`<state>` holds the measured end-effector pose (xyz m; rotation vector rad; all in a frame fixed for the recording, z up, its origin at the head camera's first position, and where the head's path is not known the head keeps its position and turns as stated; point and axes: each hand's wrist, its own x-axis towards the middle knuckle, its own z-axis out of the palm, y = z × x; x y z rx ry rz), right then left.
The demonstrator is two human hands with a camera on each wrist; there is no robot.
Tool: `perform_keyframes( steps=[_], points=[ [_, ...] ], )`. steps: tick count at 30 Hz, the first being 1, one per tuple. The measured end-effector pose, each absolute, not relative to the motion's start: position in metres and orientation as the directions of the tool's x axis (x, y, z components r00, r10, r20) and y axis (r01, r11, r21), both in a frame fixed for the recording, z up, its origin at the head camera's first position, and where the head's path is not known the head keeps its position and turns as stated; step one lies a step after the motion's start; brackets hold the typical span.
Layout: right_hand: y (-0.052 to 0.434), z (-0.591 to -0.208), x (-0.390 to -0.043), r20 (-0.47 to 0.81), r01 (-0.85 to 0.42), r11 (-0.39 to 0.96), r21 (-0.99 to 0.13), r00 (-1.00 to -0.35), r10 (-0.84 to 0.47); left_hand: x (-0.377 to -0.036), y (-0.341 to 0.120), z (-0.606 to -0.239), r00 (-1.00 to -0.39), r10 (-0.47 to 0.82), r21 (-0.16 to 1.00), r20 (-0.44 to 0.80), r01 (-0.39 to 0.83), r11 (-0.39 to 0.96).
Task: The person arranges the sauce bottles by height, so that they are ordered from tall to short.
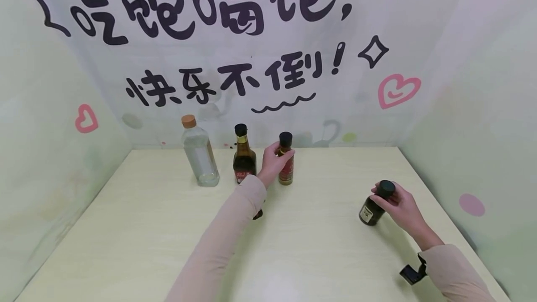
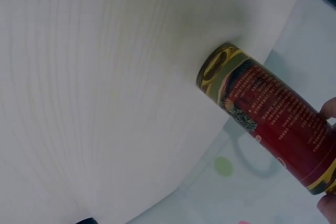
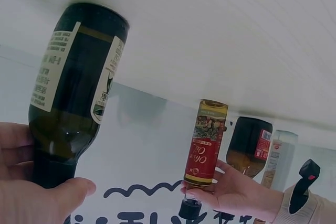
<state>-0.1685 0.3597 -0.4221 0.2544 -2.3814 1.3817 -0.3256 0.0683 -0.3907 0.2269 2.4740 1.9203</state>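
Right hand (image 1: 400, 206) grips dark bottle (image 1: 373, 206) at neck | left hand (image 1: 272, 162) curled round red-labelled bottle (image 1: 286, 164) | both on table (image 1: 147, 227)

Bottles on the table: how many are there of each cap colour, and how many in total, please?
Black cap: 3 — dark bottle standing free, red-label bottle held by the left hand, dark green bottle held by the right hand.
Orange-brown cap: 1 — clear bottle.
Total: 4 bottles.
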Motion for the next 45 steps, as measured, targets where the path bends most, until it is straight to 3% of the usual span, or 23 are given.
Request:
perform_keyframes(
  steps=[15,45],
  points=[
    [0.353,-0.423,-0.172,0.418,-0.341,0.514,-0.787,-0.907,0.038,-0.332,0.052,-0.387,-0.984,0.175,0.959,0.021,0.07,0.276],
    [0.351,-0.417,-0.158,0.34,-0.252,0.524,-0.814,-0.937,0.078,-0.33,0.059,-0.388,-0.977,0.203,0.945,0.062,0.123,0.302]
  ],
)
